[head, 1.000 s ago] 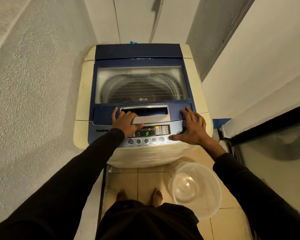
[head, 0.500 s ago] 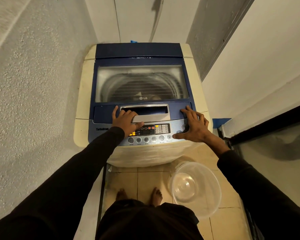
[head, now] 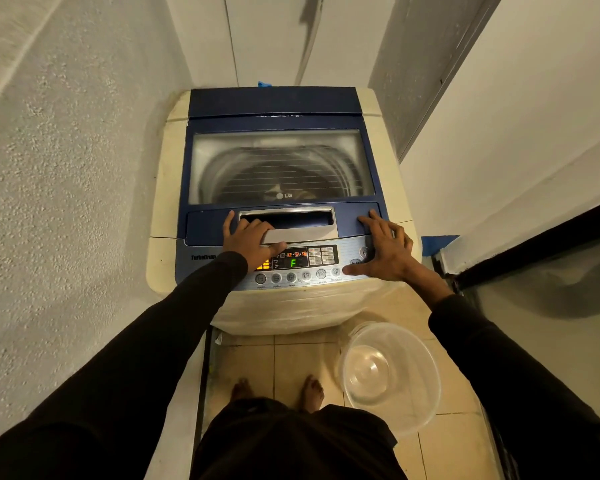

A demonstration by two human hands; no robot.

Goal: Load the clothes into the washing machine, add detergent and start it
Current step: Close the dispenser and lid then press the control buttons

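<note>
A cream top-loading washing machine (head: 160, 209) with a blue lid (head: 278, 105) stands in a narrow alcove. The lid is down, and through its window (head: 281, 164) I see the drum with something dark low inside. My left hand (head: 250, 239) rests with its fingers at the left end of the silver lid handle (head: 302, 226). My right hand (head: 383, 249) lies flat on the right end of the control panel (head: 302, 275), fingers spread, thumb by the round buttons. The display (head: 293, 262) shows a green F.
A clear plastic basin (head: 392, 375) sits on the tiled floor (head: 291, 358) to the right of my bare feet (head: 312, 393). Rough white walls close in on the left and right. A dark-framed glass door (head: 551, 271) is at the right.
The display went dark half a second ago and now shows the green F again. My right hand shifted slightly on the panel's right end. The left hand has stayed put.
</note>
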